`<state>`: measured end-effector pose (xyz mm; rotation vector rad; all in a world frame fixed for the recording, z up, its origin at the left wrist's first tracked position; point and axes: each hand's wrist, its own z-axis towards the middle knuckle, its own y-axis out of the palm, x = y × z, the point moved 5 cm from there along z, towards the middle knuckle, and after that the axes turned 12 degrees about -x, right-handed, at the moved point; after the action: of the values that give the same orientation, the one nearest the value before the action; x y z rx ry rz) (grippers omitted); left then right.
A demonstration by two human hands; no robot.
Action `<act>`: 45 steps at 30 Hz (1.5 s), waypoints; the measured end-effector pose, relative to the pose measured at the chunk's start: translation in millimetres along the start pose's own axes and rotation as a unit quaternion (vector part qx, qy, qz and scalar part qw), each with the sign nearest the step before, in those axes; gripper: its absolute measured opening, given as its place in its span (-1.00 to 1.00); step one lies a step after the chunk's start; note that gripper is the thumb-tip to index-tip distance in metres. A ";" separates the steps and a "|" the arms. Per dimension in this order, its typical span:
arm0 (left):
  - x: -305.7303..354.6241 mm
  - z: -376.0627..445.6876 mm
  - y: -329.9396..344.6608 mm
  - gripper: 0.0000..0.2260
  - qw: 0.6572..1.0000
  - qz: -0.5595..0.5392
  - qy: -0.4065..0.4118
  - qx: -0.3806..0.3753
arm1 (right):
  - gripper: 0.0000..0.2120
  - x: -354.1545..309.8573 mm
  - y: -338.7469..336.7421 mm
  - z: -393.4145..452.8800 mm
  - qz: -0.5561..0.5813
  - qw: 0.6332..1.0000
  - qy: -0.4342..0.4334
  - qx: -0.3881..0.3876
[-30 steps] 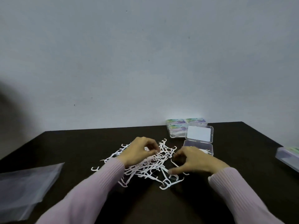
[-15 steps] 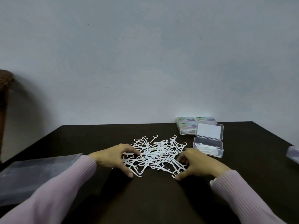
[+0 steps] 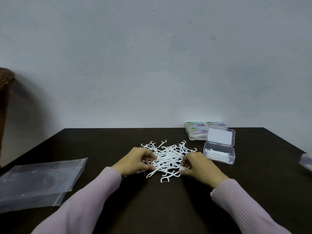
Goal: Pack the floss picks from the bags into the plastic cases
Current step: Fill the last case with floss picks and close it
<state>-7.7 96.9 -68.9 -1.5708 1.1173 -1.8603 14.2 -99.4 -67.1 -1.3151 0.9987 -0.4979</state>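
A loose pile of white floss picks (image 3: 168,157) lies on the dark table (image 3: 168,208). My left hand (image 3: 135,159) rests at the pile's left edge, fingers curled and pinching picks. My right hand (image 3: 199,164) sits at the pile's right edge, thumb and fingers closed on picks near the front. To the right, an open clear plastic case (image 3: 219,153) holds several picks, its lid (image 3: 220,137) laid back. An empty clear plastic bag (image 3: 37,181) lies flat at the left.
Closed, filled cases (image 3: 197,130) are stacked at the table's back edge behind the open case. Another clear case (image 3: 306,162) is cut off at the right edge. A brown object (image 3: 5,92) stands at far left. A grey wall rises behind.
Both hands have drawn inward, gathering the pile tighter between them. The left hand moved right into the picks. The camera view shifted slightly.
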 end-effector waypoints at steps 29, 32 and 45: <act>14.8 18.3 0.0 -0.82 0.998 0.040 -0.049 0.015 | -0.85 11.8 -13.1 10.2 0.161 0.983 0.007 -0.094; 15.3 18.4 -2.0 -0.81 0.998 0.029 -0.051 0.030 | -0.88 19.5 -12.5 10.9 0.222 0.970 -0.011 -0.097; 25.0 23.1 -15.7 -0.88 0.996 -0.007 -0.024 0.084 | -0.86 60.6 -33.4 8.6 0.324 0.946 -0.014 -0.028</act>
<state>10.8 79.8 -41.1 -1.5234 0.9070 -1.8628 60.2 -150.5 -55.3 -0.9586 1.3503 0.0539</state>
